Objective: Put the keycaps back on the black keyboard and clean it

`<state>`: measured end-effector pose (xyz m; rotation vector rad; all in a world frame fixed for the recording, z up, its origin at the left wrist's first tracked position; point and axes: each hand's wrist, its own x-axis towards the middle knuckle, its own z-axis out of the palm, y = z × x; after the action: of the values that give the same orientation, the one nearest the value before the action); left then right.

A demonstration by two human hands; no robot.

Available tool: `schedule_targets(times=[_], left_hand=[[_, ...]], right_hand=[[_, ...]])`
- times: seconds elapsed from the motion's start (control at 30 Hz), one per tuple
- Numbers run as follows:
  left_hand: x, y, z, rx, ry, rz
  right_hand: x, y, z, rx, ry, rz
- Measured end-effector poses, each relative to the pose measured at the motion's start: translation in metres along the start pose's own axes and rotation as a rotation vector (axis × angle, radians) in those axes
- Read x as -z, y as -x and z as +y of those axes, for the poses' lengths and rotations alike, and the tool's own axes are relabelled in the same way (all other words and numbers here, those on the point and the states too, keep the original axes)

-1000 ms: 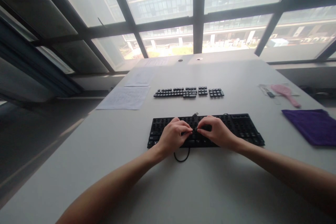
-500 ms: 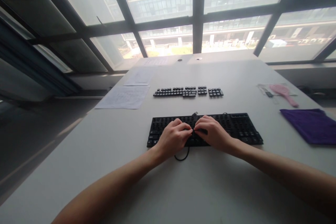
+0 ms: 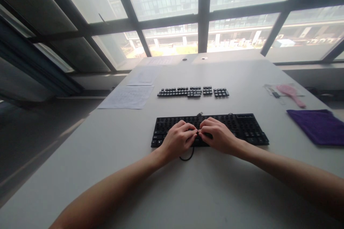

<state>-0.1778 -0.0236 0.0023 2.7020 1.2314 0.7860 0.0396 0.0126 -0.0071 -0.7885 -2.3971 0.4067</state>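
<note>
The keyboard (image 3: 243, 128) lies flat on the desk (image 3: 215, 189), parallel to its far edge. Left hand (image 3: 179, 137) and right hand (image 3: 217, 135) meet over the keyboard's middle, fingertips close together, presumably for precision; whether they pinch anything cannot be told. Keycaps (image 3: 194, 92) stand nearer that edge, rowed apparently to preserve order.

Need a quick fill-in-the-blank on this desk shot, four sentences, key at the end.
1. The left hand and the right hand are both at the ____-coloured keyboard.
2. The loose keycaps lie ____ the keyboard and the windows.
3. The paper sheets lie toward the ____ edge of the desk, as the wearer sees it.
4. The cloth on the right is ____ in colour.

Missing words: black; between; left; purple.
</note>
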Motion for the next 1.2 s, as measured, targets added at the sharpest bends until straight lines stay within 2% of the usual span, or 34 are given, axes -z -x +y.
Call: schedule_targets(times=[0.27, 0.47, 0.57, 0.67, 0.77, 0.87, 1.0, 1.2], left_hand=[[-0.003, 0.001, 0.003, 0.003, -0.019, -0.01], [0.004, -0.006, -0.002, 0.116, 0.125, 0.028], [0.016, -0.024, -0.02, 0.179, 0.112, 0.058], [0.02, -0.054, -0.053, 0.248, 0.004, 0.092], [0.012, -0.086, -0.091, 0.323, -0.097, 0.072], [-0.003, -0.11, -0.118, 0.375, -0.204, 0.005], [-0.018, -0.124, -0.13, 0.401, -0.298, -0.045], [-0.023, -0.127, -0.125, 0.37, -0.31, -0.059]], right_hand=[[-0.004, 0.002, 0.002, -0.026, 0.023, 0.026], [0.005, -0.002, 0.0, -0.081, -0.046, 0.04], [0.013, -0.018, 0.01, -0.133, -0.008, 0.112], [0.015, -0.051, 0.035, -0.16, 0.098, 0.141], [0.01, -0.092, 0.064, -0.183, 0.236, 0.12], [0.0, -0.125, 0.085, -0.214, 0.356, 0.051], [-0.012, -0.145, 0.096, -0.186, 0.465, -0.031], [-0.018, -0.148, 0.103, -0.124, 0.524, -0.056]])
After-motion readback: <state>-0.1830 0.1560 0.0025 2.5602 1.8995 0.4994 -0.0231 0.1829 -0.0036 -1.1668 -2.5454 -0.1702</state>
